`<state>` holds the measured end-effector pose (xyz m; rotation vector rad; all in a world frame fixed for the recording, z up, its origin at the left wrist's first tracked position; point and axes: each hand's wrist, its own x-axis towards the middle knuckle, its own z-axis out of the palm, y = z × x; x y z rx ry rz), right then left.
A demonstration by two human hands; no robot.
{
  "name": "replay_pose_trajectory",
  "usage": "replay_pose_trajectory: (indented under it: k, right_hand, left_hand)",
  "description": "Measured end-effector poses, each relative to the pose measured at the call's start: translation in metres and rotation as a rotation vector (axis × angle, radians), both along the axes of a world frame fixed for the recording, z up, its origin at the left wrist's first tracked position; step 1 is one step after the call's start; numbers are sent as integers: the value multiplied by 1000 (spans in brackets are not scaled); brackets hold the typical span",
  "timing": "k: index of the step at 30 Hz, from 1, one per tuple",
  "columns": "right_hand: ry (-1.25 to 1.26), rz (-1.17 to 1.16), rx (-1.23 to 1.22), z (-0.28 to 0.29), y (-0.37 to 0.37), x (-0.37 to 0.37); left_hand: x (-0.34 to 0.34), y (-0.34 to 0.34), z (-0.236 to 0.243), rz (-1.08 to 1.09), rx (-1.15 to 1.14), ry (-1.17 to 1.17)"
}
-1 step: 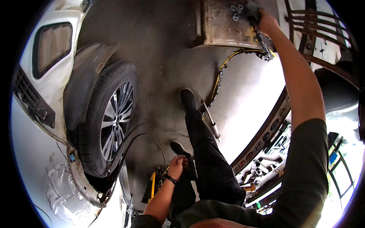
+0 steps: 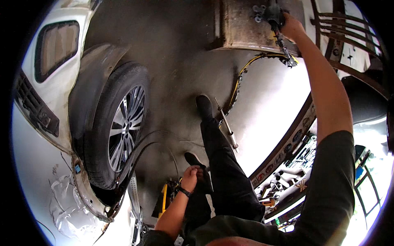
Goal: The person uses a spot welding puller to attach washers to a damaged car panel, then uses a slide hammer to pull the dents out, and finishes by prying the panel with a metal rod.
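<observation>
Right hand [image 2: 292,25] raised high at arm's length, fingers wrapped around a dark metal fitting [image 2: 271,13] mounted near the top edge of a rusty brown sheet-metal box [image 2: 240,26]; fingers curled tight on it, thumb not visible. Beside the fitting, a cluster of small grey bolt heads [image 2: 258,12] sits on the box face. A black link chain with a yellow cable running along it [image 2: 240,80] hangs from under the hand and drops in a curve toward the floor, ending near a long slim steel rod tool [image 2: 225,125] that lies on the grey concrete floor [image 2: 176,61]. Left hand [image 2: 191,178] low, close to the body, resting against the person's black trouser leg [image 2: 221,164] just beside the nearer black shoe [image 2: 193,158]; fingers loosely bent, and I cannot tell whether they hold anything. A dark band sits on that wrist. The other black shoe [image 2: 204,105] is stretched out ahead, near the rod tool. To the left stands a white car [image 2: 49,94] with its black tyre and silver multi-spoke alloy wheel [image 2: 125,127] exposed; torn wheel-arch trim hangs below it. A yellow and black tool [image 2: 164,201] lies on the floor near the left forearm. At lower right, an open tray of sockets and wrenches [image 2: 295,164], well apart from both hands.
</observation>
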<state>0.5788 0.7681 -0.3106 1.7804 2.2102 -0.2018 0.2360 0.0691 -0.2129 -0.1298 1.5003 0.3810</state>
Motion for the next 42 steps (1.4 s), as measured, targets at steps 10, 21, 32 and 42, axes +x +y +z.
replay_pose_trajectory:
  k: [10,21,32,42]
  right_hand:
    - [126,-121,111,52,-95,-42]
    - [473,-183,-669,6,-479,-92]
    - [214,12,-1055,-256,-823,-225]
    - [113,-20,-824,-375,-880,-237]
  left_hand:
    - [-22,-35,-6,101,-41,24]
    - [-56,-167,-32,-8,125,63]
    - [-84,-311,-38,131,-82,164]
    - [-112,-312,-51,86,91,447]
